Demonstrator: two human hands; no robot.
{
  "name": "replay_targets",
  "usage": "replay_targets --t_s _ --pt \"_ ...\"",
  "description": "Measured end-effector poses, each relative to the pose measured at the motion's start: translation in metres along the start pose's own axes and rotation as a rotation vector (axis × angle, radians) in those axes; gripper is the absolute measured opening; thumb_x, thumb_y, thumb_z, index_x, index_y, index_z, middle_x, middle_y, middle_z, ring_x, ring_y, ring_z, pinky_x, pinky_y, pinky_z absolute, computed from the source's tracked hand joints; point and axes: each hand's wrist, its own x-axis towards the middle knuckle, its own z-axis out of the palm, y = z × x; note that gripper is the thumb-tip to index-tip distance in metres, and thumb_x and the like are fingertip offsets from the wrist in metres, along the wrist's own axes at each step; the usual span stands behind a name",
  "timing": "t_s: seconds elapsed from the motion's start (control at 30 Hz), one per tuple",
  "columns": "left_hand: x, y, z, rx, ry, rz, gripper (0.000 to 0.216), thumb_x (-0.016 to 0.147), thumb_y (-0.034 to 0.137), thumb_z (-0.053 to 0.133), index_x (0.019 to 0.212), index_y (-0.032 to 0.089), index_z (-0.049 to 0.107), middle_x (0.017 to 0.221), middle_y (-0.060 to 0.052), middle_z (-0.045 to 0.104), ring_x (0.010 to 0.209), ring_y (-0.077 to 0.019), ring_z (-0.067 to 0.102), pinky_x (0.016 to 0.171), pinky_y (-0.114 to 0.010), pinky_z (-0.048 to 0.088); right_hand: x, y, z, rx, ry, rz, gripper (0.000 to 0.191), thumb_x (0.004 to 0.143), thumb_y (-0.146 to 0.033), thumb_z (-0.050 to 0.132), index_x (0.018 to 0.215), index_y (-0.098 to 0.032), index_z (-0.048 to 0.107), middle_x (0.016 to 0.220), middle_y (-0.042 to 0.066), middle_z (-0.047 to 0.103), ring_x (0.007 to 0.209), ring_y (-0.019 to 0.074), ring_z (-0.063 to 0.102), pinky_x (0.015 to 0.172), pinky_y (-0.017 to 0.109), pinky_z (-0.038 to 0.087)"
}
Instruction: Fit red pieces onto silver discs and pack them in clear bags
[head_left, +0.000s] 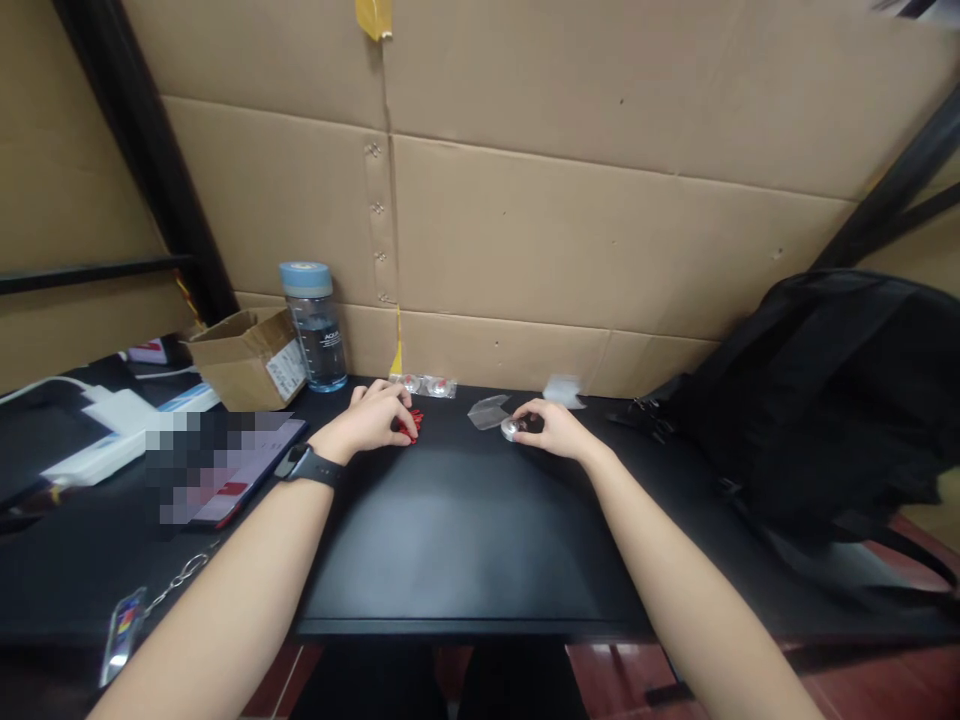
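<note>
My left hand [379, 418], with a dark watch on its wrist, rests on the black tabletop with its fingers curled round a small red object [409, 427]. Most of that red object is hidden, so its kind is unclear. Farther right, my right hand [553, 430] grips a small round silvery disc [511, 430] between thumb and fingers, low over the table. A clear plastic wrapper [489, 412] lies just left of the disc. Behind my left hand are round silvery pieces in a clear packet [435, 387]. Another crumpled clear wrapper [564, 390] lies behind my right hand.
At the left stand a water bottle [319, 340] and an open cardboard box [251, 360], near a white power strip [112, 450] and a tablet-like device [247, 470]. A keychain [124, 630] lies at the front left. The black backpack [817, 420] occupies the right. Cardboard [525, 230] walls the back.
</note>
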Motion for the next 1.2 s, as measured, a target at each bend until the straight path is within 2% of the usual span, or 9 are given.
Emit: replay_targets --t_s 0.2,0.33,0.47,0.57,0.67,0.8,0.93,1.07,1.2 --pt "0.003 0.0 0.007 0.019 0.024 0.045 0.004 0.079 0.035 0.078 0.079 0.038 0.081 0.12 -0.001 0.064 0.119 -0.0293 0.047 0.094 -0.043 0.033 0.003 0.001 0.015 0.084 0.03 0.023 0.04 0.073 -0.033 0.081 0.109 -0.02 0.068 0.102 0.004 0.075 0.085 0.0185 0.068 0.082 0.032 0.052" --pt "0.004 0.005 0.007 0.017 0.015 0.09 0.011 0.086 0.033 0.07 0.079 0.031 0.078 0.12 -0.003 0.065 0.119 -0.0287 0.049 0.094 -0.042 0.034 0.005 0.002 0.022 0.089 0.058 0.018 0.039 0.075 -0.031 0.079 0.109 -0.02 0.066 0.103 0.005 0.074 0.086 0.0185 0.068 0.083 0.032 0.053" --pt "0.004 0.013 0.006 -0.014 0.058 0.106 0.015 0.092 0.034 0.062 0.086 0.027 0.074 0.119 -0.004 0.066 0.12 -0.0285 0.05 0.095 -0.041 0.035 0.005 0.004 0.026 0.086 0.066 0.03 0.046 0.075 -0.028 0.079 0.118 -0.019 0.064 0.106 0.007 0.074 0.086 0.0184 0.069 0.084 0.032 0.053" --pt "0.005 0.019 0.004 -0.043 0.109 0.093 0.017 0.097 0.032 0.054 0.09 0.026 0.068 0.11 -0.005 0.069 0.119 -0.0274 0.051 0.093 -0.04 0.035 0.005 0.002 0.027 -0.021 0.062 0.012 0.05 0.077 -0.029 0.078 0.124 -0.019 0.064 0.115 0.011 0.072 0.098 0.0227 0.067 0.091 0.037 0.051" --pt "0.006 0.024 0.002 -0.092 0.178 0.084 0.016 0.099 0.029 0.051 0.095 0.025 0.065 0.105 -0.004 0.07 0.113 -0.0248 0.055 0.093 -0.039 0.033 0.004 -0.005 0.029 -0.16 0.011 0.047 0.043 0.081 -0.036 0.075 0.121 -0.022 0.068 0.121 0.011 0.071 0.11 0.0292 0.062 0.097 0.046 0.045" --pt "0.005 0.029 -0.001 -0.113 0.242 0.132 0.014 0.098 0.031 0.055 0.094 0.026 0.068 0.101 -0.003 0.072 0.105 -0.0236 0.059 0.091 -0.038 0.031 0.004 -0.02 0.03 -0.225 -0.04 0.036 0.036 0.089 -0.036 0.067 0.122 -0.024 0.068 0.123 0.011 0.071 0.117 0.0312 0.058 0.098 0.05 0.039" --pt "0.005 0.031 0.001 -0.144 0.252 0.15 0.011 0.094 0.03 0.062 0.091 0.027 0.072 0.099 -0.002 0.075 0.105 -0.0246 0.061 0.091 -0.038 0.03 0.003 -0.029 0.024 -0.218 -0.06 -0.03 0.039 0.088 -0.032 0.068 0.127 -0.026 0.066 0.126 0.01 0.07 0.12 0.0298 0.057 0.1 0.048 0.036" --pt "0.008 0.034 0.006 -0.25 0.255 0.127 0.01 0.092 0.032 0.068 0.1 0.026 0.072 0.097 -0.001 0.078 0.101 -0.0226 0.065 0.091 -0.036 0.032 0.001 -0.023 0.014 -0.247 -0.045 0.015 0.039 0.084 -0.033 0.072 0.122 -0.026 0.068 0.131 0.01 0.068 0.119 0.0322 0.059 0.099 0.049 0.039" --pt "0.01 0.037 0.008 -0.281 0.248 0.082 0.01 0.09 0.034 0.072 0.094 0.026 0.076 0.095 -0.002 0.08 0.101 -0.0239 0.066 0.09 -0.036 0.031 0.001 -0.015 0.01 -0.209 -0.04 0.059 0.033 0.084 -0.032 0.072 0.117 -0.025 0.07 0.119 0.008 0.074 0.109 0.029 0.066 0.095 0.044 0.045"
